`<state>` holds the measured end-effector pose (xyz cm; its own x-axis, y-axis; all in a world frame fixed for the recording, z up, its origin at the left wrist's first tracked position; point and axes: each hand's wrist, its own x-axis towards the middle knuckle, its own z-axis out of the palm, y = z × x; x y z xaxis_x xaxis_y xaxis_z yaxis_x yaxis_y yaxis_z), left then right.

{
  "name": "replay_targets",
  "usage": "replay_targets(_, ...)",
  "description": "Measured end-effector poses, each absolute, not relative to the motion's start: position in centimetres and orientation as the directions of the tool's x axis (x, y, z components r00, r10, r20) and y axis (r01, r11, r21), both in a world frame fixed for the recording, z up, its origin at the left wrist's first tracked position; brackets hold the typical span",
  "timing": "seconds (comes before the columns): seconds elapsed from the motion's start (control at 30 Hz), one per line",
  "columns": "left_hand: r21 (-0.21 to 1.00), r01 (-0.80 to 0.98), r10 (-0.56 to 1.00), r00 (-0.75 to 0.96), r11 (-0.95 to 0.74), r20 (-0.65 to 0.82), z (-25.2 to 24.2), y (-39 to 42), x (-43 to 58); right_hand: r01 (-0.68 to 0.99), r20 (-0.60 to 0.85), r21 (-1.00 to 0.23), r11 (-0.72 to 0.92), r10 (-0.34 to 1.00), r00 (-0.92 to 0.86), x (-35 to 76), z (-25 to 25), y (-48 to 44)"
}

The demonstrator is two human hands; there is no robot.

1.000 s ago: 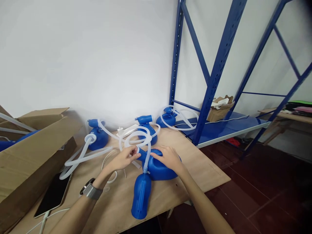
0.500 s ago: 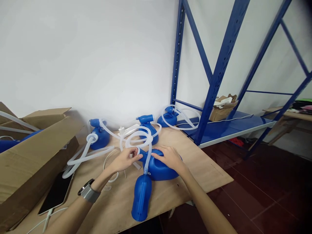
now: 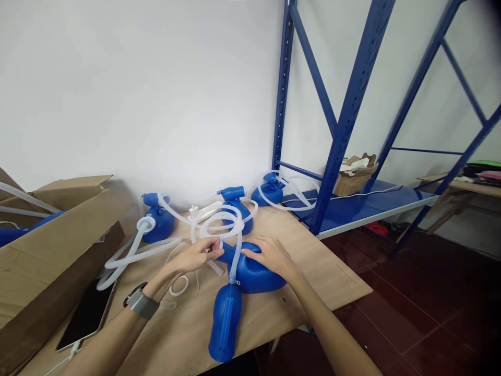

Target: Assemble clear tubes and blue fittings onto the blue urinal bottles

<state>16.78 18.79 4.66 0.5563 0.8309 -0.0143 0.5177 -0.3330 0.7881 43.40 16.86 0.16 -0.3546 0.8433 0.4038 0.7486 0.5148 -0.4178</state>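
Note:
A blue plastic urinal bottle (image 3: 258, 279) lies on its side on the wooden table, its neck (image 3: 226, 253) pointing left. My left hand (image 3: 201, 253) pinches the white ring (image 3: 221, 244) at the mouth of that neck. Over the bottle's top and handle, my right hand (image 3: 272, 253) curls its fingers and steadies the body. A clear hose (image 3: 237, 256) crosses in front of the neck and joins a blue funnel-shaped receiver (image 3: 226, 324) resting nearest me. Behind the hands the hose lies in loops (image 3: 223, 219). My fingers partly hide the ring.
Similar blue bottles with hoses stand along the wall: one at left (image 3: 159, 224), one in the middle (image 3: 237, 209), one at right (image 3: 268, 193). A cardboard box (image 3: 58, 250) and a tablet (image 3: 88, 313) are on the left. Blue shelving (image 3: 364, 206) rises at right.
The camera view has shifted slightly. My left hand keeps its pinch at the bottle's mouth, and a loose white ring beside my left wrist shows more fully. My right hand stays on the bottle.

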Motion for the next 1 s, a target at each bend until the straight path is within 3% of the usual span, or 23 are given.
replay_targets(0.27,0.778,0.516,0.855,0.516,-0.357,0.05,4.4,17.2,15.7,0.771,0.404,-0.409,0.489,0.854,-0.327,43.3,0.2,16.7)
replay_targets(0.5,0.581,0.606,0.838,0.437,-0.543,0.328,3.0,12.7,13.9,0.784,0.41,-0.397,0.478,0.856,-0.315,43.2,-0.1,16.8)
replay_targets(0.7,0.644,0.623,0.896,0.293,-0.443,0.333,-5.5,4.5,16.1,0.809,0.394,-0.386,0.443,0.872,-0.289,43.0,-0.1,16.9)
replay_targets(0.8,0.745,0.586,0.946,0.147,-0.319,0.289,-8.8,3.2,17.6,0.82,0.402,-0.386,0.424,0.877,-0.264,42.9,-0.1,17.2)
replay_targets(1.0,0.914,0.36,0.958,-0.138,-0.187,0.251,-8.0,5.0,16.6,0.863,0.394,-0.36,0.355,0.896,-0.204,43.2,-0.4,17.7)
